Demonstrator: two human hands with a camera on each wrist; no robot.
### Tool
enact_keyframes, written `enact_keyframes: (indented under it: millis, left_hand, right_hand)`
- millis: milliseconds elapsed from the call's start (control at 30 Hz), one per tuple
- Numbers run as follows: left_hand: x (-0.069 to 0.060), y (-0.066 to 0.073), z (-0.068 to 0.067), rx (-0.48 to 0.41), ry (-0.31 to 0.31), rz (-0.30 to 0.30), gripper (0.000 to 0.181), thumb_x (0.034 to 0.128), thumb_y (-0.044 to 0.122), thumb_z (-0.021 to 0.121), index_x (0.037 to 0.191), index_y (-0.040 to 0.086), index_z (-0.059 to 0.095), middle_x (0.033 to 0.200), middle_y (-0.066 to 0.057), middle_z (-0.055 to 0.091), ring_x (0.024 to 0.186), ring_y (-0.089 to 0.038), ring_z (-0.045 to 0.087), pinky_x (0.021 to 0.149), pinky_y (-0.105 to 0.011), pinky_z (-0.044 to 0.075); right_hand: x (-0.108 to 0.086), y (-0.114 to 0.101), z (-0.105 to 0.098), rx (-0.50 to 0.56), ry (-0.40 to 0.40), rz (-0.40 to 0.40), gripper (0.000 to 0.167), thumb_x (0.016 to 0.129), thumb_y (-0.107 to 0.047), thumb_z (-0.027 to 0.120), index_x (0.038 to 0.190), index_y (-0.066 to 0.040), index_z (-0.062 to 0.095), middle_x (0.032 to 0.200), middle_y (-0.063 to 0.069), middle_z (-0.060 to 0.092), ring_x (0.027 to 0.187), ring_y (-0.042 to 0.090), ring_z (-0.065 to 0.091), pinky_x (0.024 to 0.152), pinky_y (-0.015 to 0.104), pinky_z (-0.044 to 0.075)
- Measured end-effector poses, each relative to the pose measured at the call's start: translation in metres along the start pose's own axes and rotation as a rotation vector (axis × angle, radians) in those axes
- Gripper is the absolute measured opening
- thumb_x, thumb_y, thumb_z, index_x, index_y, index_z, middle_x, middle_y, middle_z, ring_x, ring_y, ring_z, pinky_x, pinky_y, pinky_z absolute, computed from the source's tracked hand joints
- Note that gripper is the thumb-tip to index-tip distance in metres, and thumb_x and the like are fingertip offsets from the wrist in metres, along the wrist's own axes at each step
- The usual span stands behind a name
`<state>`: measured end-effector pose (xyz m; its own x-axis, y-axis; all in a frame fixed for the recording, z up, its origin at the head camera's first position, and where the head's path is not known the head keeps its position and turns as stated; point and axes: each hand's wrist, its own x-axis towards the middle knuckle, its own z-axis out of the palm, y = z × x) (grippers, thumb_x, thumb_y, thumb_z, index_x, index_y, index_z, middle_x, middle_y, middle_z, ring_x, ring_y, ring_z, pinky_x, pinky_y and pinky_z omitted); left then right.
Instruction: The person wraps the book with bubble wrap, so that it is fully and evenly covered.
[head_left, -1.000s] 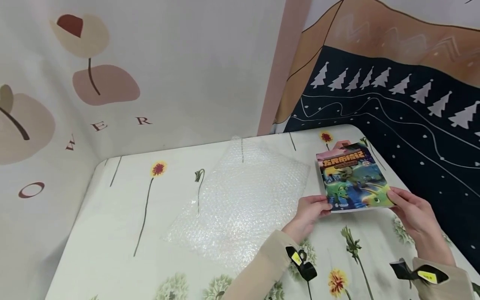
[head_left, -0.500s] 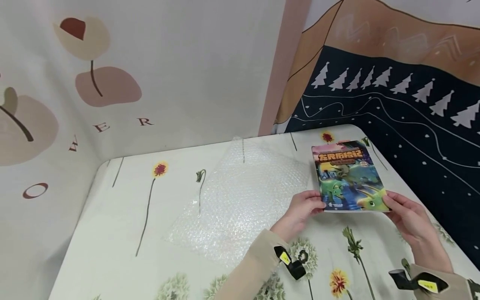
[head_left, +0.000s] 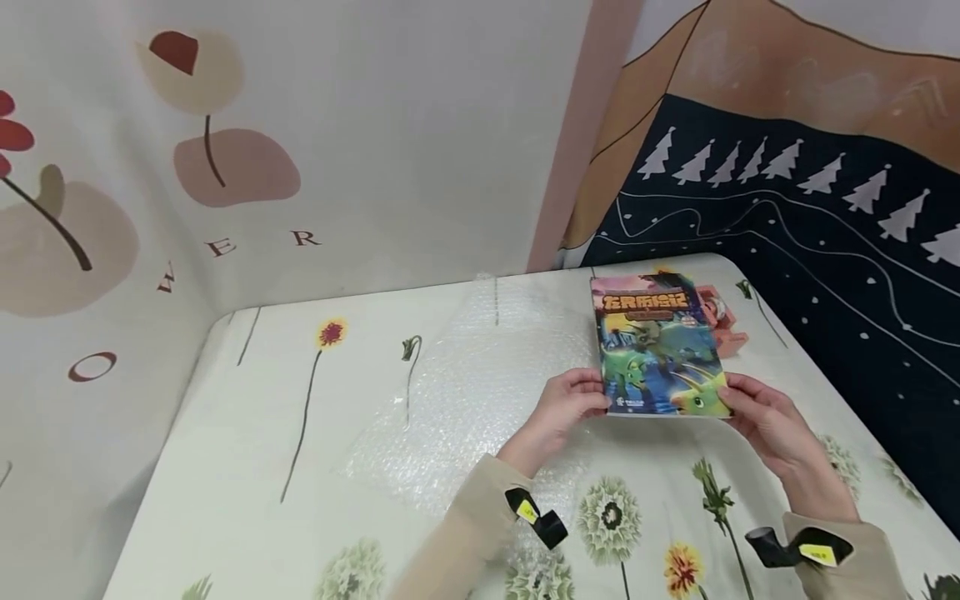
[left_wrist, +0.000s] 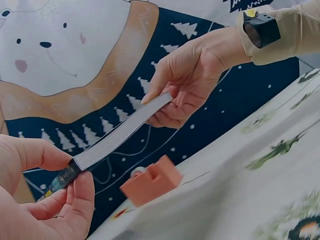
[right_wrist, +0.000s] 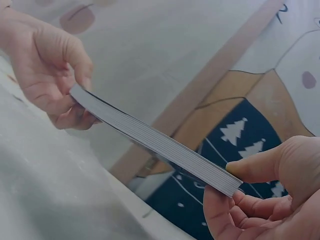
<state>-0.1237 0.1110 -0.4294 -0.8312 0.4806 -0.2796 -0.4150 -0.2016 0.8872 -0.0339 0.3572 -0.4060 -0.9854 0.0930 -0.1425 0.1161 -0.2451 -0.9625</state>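
A colourful paperback book [head_left: 656,346] with dinosaurs on its cover is held above the table, cover up. My left hand [head_left: 567,410] pinches its near left corner, thumb on top and fingers below. At the near right corner my right hand [head_left: 768,425] pinches it the same way. The white page edge [left_wrist: 122,131] shows in the left wrist view, slightly bowed between the hands. Left of the book, a sheet of bubble wrap [head_left: 480,392] lies flat on the table, and the book hangs over its right edge. Behind the book sits a salmon-pink tape dispenser [left_wrist: 152,182], partly hidden in the head view.
The table [head_left: 247,442] has a white cloth printed with flowers. A pale printed curtain [head_left: 420,142] hangs at the back. Dark cloth with white trees [head_left: 810,242] borders the right side.
Both hands have carried the book left, toward and partly over the bubble wrap. More of the pink tape dispenser now shows to its right. The head view has shifted slightly.
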Motion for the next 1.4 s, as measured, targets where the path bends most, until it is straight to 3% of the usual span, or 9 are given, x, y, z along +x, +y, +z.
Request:
enact_keyframes:
  millis: [200,600,833,1167,1400]
  left_hand:
    - [-0.008,0.011,-0.026,0.042,0.008,0.013,0.034,0.0741,-0.013,0.06,0.108,-0.01,0.058,0.083,-0.003,0.061,0.072,-0.01,0.058,0.072,-0.027,0.054]
    - [-0.032,0.025,-0.082,0.111,0.047,0.053,0.037,0.0754,-0.013,0.059,0.112,-0.015,0.054,0.086,-0.004,0.061,0.078,-0.01,0.059,0.075,-0.026,0.054]
    - [-0.047,0.026,-0.104,0.155,0.122,0.038,0.036,0.0744,-0.01,0.06,0.11,-0.012,0.056,0.088,-0.005,0.061,0.081,-0.012,0.059,0.077,-0.028,0.053]
    - [-0.067,0.021,-0.132,0.225,0.176,0.015,0.038,0.0754,-0.008,0.059,0.113,-0.012,0.055,0.095,-0.01,0.061,0.08,-0.012,0.059,0.077,-0.027,0.053]
    - [-0.074,0.015,-0.149,0.28,0.217,-0.011,0.037,0.0756,-0.008,0.059,0.112,-0.012,0.056,0.093,-0.011,0.062,0.077,-0.013,0.06,0.075,-0.027,0.053]
  right_hand:
    - [0.012,0.002,0.021,-0.06,-0.005,0.043,0.021,0.095,-0.004,0.051,0.098,-0.021,0.063,0.091,-0.006,0.063,0.079,0.007,0.062,0.068,0.02,0.051]
    - [0.033,0.013,0.068,-0.188,-0.136,0.097,0.01,0.094,-0.009,0.055,0.102,-0.015,0.055,0.086,-0.005,0.058,0.076,0.008,0.057,0.067,0.021,0.049]
    - [0.039,0.023,0.09,-0.225,-0.192,0.136,0.011,0.094,-0.008,0.055,0.104,-0.01,0.051,0.083,-0.005,0.055,0.074,0.008,0.055,0.069,0.024,0.049]
    - [0.047,0.045,0.111,-0.278,-0.279,0.199,0.015,0.093,-0.009,0.056,0.106,-0.004,0.05,0.085,-0.002,0.056,0.077,0.009,0.057,0.075,0.029,0.051]
    - [0.052,0.061,0.124,-0.312,-0.294,0.225,0.018,0.092,-0.007,0.056,0.106,0.001,0.049,0.082,-0.002,0.054,0.073,0.009,0.056,0.071,0.027,0.05]
